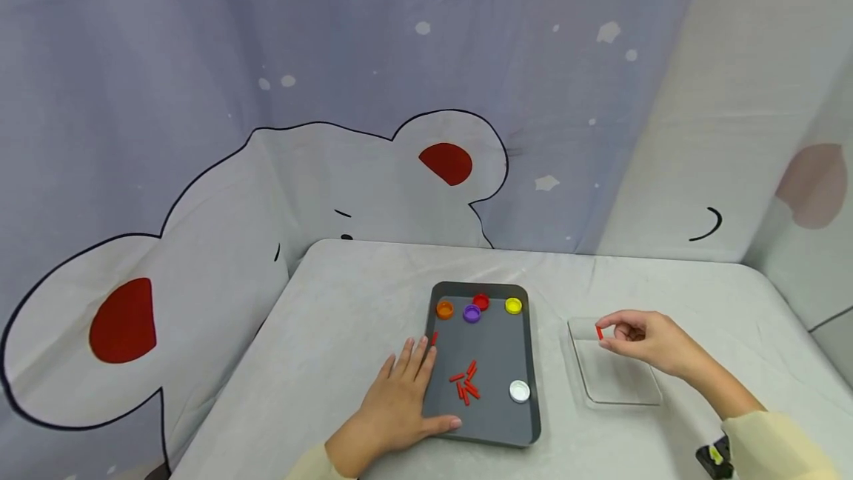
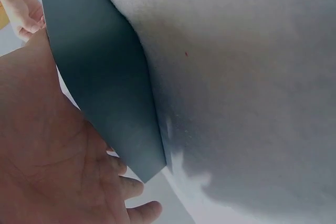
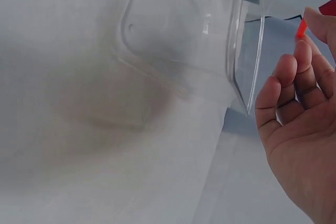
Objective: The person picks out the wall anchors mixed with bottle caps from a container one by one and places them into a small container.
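Observation:
My right hand (image 1: 649,339) pinches a small red stick (image 1: 599,332) between thumb and forefinger, above the back part of a clear plastic box (image 1: 616,391). In the right wrist view the red stick (image 3: 301,28) shows at the fingertips, the other fingers half bent. Fingers spread and straight, my left hand (image 1: 396,406) rests on the left edge of a dark grey tray (image 1: 496,358), its thumb over the near left corner. Several red sticks (image 1: 472,390) lie loosely grouped in the tray, and another red stick (image 1: 435,338) lies by its left wall, near the left fingertips.
Toward the tray's far end sit orange (image 1: 444,310), red (image 1: 480,301), purple (image 1: 472,313) and yellow (image 1: 513,306) round caps. A white cap (image 1: 519,391) is near its right wall. A small black object (image 1: 715,458) lies beside the right sleeve. A printed curtain (image 1: 373,58) hangs behind the table.

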### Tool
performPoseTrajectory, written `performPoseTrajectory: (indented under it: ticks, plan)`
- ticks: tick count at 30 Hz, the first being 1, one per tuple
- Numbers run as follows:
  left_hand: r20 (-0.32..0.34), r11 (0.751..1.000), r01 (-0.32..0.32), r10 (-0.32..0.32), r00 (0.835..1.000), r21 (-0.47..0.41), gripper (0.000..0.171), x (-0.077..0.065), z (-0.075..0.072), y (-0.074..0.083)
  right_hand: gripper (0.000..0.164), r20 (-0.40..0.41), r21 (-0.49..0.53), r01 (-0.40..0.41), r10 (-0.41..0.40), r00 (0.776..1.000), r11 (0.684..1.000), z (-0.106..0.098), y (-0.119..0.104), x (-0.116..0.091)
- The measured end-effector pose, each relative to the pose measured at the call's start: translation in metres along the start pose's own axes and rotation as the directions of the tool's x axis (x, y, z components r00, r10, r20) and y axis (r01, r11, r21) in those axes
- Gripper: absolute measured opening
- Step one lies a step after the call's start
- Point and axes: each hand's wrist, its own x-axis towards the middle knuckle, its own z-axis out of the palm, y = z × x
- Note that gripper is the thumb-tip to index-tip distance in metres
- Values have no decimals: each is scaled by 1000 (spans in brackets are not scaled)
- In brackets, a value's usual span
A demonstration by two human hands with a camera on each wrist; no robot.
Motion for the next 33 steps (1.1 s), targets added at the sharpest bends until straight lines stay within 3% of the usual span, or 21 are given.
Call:
performPoseTrajectory:
  ticks: [19, 26, 33]
  plan:
    - [37, 1000, 10, -10, 999, -1, 110, -4, -2, 2, 31, -9, 26, -48, 48, 999, 998, -3, 9, -7]
    - [18, 1000, 10, -10, 1000, 12, 110, -3, 1, 1, 31, 14, 39, -35, 34, 999, 999, 7, -13, 18]
    - [17, 1000, 25, -25, 1000, 18, 109, -3, 1, 3, 34, 52, 58, -68, 65, 996, 996, 39, -47, 53]
